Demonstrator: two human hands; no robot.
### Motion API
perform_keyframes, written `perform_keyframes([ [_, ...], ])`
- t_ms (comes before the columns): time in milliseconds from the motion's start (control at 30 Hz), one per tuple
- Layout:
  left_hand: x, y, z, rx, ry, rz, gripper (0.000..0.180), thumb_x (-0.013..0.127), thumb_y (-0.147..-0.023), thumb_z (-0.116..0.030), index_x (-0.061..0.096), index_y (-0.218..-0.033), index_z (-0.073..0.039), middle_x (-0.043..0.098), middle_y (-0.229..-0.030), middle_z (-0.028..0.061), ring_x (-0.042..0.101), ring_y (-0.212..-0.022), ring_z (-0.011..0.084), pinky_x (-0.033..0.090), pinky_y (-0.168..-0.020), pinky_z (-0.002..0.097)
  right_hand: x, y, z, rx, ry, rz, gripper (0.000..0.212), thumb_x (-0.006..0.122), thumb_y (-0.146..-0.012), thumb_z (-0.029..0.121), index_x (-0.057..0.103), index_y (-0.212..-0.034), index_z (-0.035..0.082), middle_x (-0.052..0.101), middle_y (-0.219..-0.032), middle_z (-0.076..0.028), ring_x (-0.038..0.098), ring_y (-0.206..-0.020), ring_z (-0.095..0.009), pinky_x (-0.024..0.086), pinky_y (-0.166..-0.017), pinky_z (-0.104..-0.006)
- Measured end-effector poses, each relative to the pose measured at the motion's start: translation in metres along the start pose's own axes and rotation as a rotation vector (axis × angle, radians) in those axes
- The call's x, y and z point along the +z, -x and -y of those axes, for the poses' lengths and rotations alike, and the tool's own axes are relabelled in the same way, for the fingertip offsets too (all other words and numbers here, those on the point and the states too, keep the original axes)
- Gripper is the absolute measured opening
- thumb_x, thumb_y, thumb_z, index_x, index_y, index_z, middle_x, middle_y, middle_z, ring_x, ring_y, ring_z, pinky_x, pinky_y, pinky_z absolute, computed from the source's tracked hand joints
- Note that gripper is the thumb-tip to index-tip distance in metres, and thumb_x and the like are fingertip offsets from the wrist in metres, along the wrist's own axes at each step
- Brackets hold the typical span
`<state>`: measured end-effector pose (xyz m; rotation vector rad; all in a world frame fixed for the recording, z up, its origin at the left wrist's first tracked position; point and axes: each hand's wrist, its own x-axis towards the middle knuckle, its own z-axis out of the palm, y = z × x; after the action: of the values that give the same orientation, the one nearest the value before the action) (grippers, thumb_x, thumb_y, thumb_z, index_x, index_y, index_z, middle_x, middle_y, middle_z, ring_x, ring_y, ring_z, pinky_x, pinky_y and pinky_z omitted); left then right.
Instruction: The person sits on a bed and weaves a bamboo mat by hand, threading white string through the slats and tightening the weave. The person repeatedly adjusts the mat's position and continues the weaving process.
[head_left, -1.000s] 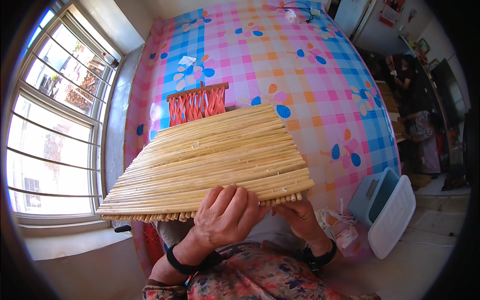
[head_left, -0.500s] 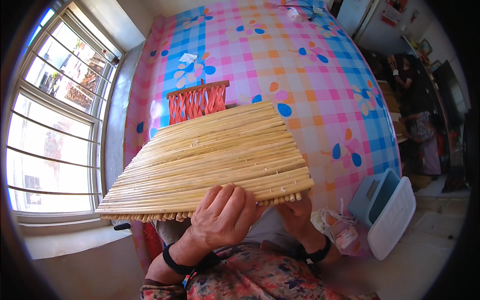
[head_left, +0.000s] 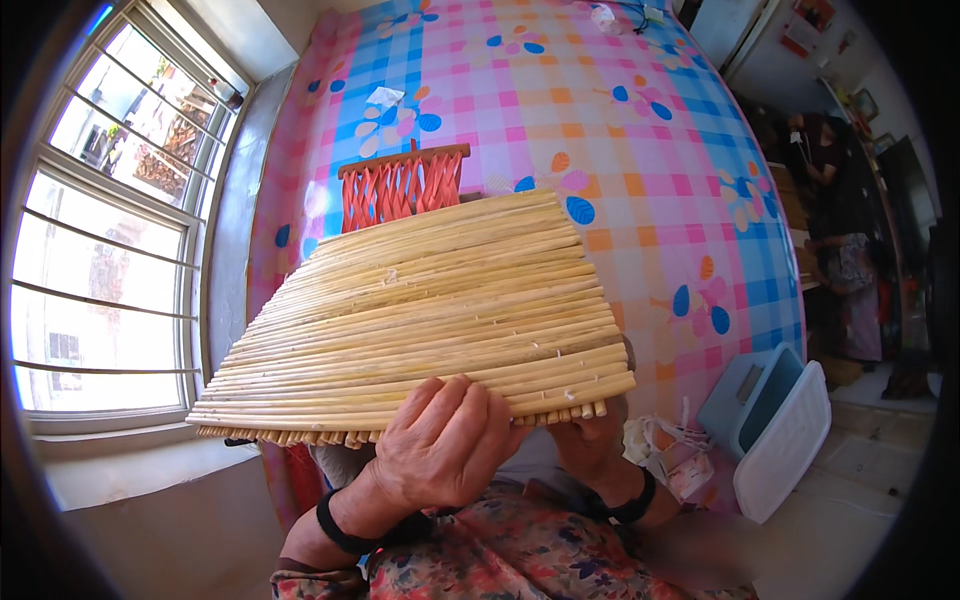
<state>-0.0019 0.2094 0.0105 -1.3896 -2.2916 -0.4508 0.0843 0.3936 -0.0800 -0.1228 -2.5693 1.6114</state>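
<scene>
A stiff mat of straw-coloured stalks (head_left: 420, 310), laid side by side in layers, slopes up and away in front of me. My left hand (head_left: 440, 440) is closed over its near edge, with the fingers bent on top. Under the near right corner, my right hand (head_left: 595, 445) grips the mat from below. Most of its fingers are hidden by the stalks; a fingertip seems to show past the right edge. Short cut stalk ends line the near edge, and small white thread bits dot the surface.
A red woven-strip piece with a wooden bar (head_left: 405, 190) lies beyond the mat on a checked, flowered sheet (head_left: 640, 150). A blue-grey bin (head_left: 725, 400) with a white lid (head_left: 790, 440) stands at right. A barred window (head_left: 110, 290) is left. Two people are far right.
The mat has shifted slightly in my hands, its near right corner a little lower. My right hand has slid further under, and a fingertip now shows past the right edge.
</scene>
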Motion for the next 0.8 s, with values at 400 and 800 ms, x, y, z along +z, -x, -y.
perform_keyframes([
  [400,0.004,0.005,0.000,0.023,-0.030,-0.005,0.022,0.075,-0.084,-0.018,0.069,-0.093,0.001,0.065,-0.091,0.0131,0.067,-0.085,0.0271,0.056,-0.074,0.0381,0.001,-0.002,-0.002,-0.011,0.062,-0.014,0.054,0.074,-0.086,0.026,0.058,-0.133,0.004,0.060,-0.132,-0.018,0.053,-0.126,-0.039,0.041,-0.105,-0.0468],
  [800,0.001,0.009,0.000,0.007,-0.022,-0.011,0.017,0.074,-0.083,-0.015,0.068,-0.091,-0.001,0.066,-0.087,0.0096,0.067,-0.085,0.0252,0.055,-0.074,0.0371,0.007,0.008,-0.026,0.139,-0.332,-0.009,0.066,0.082,-0.083,0.019,0.051,-0.139,0.001,0.057,-0.137,-0.015,0.055,-0.128,-0.032,0.044,-0.105,-0.0410],
])
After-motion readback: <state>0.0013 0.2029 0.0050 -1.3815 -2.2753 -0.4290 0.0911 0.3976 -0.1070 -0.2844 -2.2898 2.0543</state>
